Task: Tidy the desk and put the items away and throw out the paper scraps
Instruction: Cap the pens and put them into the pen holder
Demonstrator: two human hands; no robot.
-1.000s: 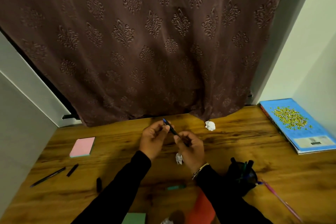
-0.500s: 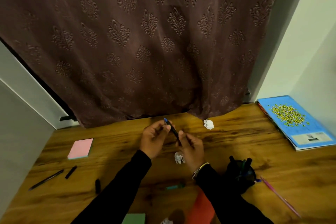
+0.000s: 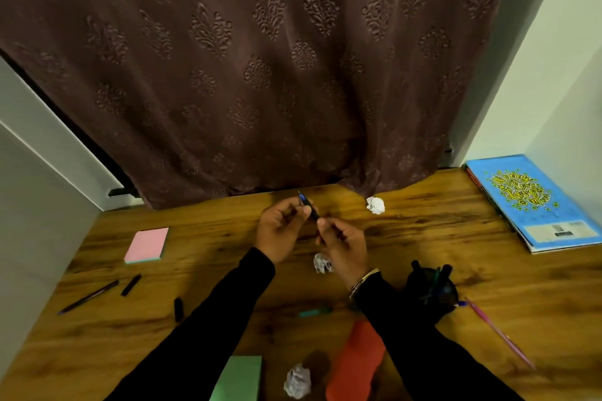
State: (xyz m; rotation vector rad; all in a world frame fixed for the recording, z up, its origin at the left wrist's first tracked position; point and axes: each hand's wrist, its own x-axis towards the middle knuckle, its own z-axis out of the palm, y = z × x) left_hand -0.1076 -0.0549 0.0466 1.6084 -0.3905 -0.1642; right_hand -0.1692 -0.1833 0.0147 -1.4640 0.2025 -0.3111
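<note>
Both hands are up over the middle of the table [image 3: 423, 231], sharing one blue-tipped pen [image 3: 303, 198]. The left hand [image 3: 280, 228] pinches it near the tip between thumb and fingers [image 3: 294, 209]. The right hand [image 3: 342, 244] has its fingers curled round the dark lower end, so the pen slants up and away from the person. Held from both ends like that, I'd guess it is being capped or checked before it goes away. Whether the right hand also hides a cap I cannot tell.

The black pen holder [image 3: 430, 295] stands just beside the right forearm, bristling with pens, and looks the natural home for it.

Plenty is left to clear:
- a crumpled paper scrap [image 3: 375, 205] by the curtain [image 3: 260, 75]
- a second scrap [image 3: 322, 263] just below the right hand
- a third scrap [image 3: 297, 384] at the near edge
- a loose pen [image 3: 88, 298] and its cap [image 3: 131, 285] out to the left
- a pink sticky pad [image 3: 148, 245]
</note>
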